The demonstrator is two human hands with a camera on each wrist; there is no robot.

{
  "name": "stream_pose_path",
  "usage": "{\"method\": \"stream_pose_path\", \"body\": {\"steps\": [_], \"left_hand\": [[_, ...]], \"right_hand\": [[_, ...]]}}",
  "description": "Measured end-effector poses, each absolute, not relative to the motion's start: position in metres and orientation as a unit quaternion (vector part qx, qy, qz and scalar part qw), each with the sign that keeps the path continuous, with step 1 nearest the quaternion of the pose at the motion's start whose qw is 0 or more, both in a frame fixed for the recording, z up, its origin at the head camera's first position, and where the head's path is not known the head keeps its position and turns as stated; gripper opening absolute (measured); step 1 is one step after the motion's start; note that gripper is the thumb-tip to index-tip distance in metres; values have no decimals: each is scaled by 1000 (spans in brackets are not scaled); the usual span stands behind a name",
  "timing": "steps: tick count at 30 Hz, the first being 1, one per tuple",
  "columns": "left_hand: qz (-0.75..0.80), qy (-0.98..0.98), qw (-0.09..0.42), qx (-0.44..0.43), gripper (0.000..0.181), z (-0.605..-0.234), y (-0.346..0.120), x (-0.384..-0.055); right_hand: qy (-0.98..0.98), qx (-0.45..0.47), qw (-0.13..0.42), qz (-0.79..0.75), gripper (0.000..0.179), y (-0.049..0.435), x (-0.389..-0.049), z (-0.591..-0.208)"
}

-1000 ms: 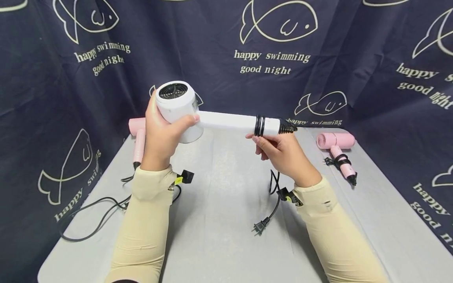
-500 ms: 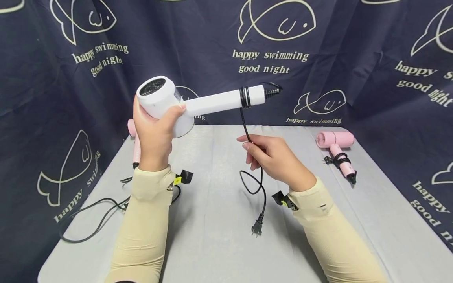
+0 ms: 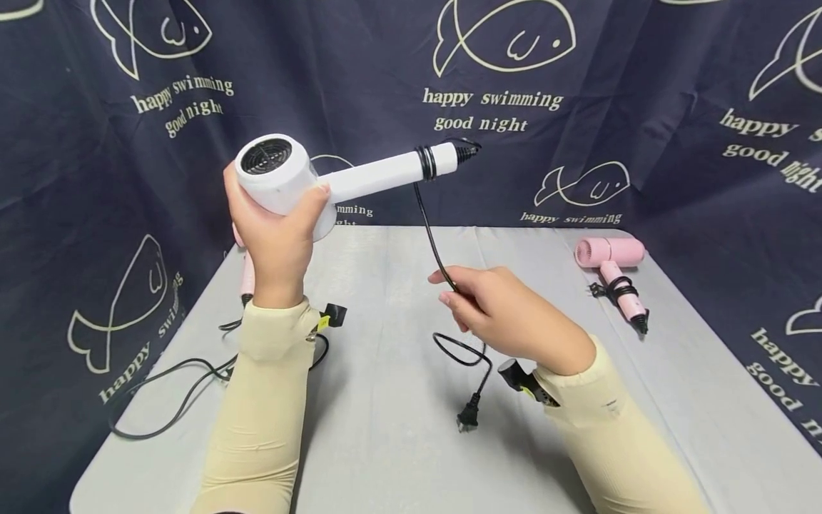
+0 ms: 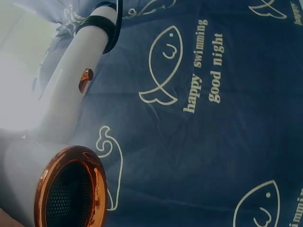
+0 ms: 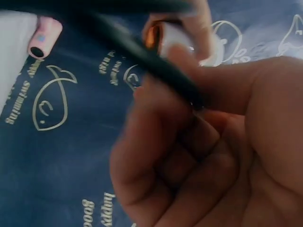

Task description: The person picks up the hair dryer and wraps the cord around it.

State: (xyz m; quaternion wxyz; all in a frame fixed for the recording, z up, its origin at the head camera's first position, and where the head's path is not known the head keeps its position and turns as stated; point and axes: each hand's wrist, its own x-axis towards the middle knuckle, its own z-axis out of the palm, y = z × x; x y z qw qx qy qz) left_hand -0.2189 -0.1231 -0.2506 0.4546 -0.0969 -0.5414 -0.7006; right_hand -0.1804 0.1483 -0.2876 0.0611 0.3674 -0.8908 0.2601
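My left hand (image 3: 272,239) grips a white hair dryer (image 3: 375,177) by its round body, thumb at the joint with the handle, up over the table. The handle points right, with several turns of black cord (image 3: 429,225) around its end. In the left wrist view the copper-coloured rim (image 4: 41,194) of one end of the dryer shows. Below the handle, my right hand (image 3: 514,310) pinches the hanging cord between thumb and index finger. The right wrist view shows the blurred cord (image 5: 142,56) running into that pinch. A loop and the plug (image 3: 468,412) dangle beneath.
A pink hair dryer (image 3: 610,253) with its cord wound round the handle lies at the back right of the grey table (image 3: 385,457). Another pink hair dryer (image 3: 247,275), partly behind my left hand, lies at left, near a loose black cord (image 3: 148,437). A patterned dark curtain (image 3: 385,71) surrounds the table.
The left hand has lifted the white hair dryer up and left, its handle tilting upward. The right hand has moved down from the handle, drawing a length of cord off it.
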Motion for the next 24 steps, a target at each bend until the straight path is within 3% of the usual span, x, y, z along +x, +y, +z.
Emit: {"method": "stream_pose_path", "body": {"steps": [13,20,24], "left_hand": [[-639,-630,422,-130,66,-259,-127,-227],[-586,-707,363,-157,67,-258,-124,-221],[-567,-733,339,-163,69,-257,-121,-218]], "right_hand": [[-830,374,287,300,17,163,-161,-265],[-800,378,365,289,13,173,-165,-259],[-790,370,381,308,12,178,-167,-257]]}}
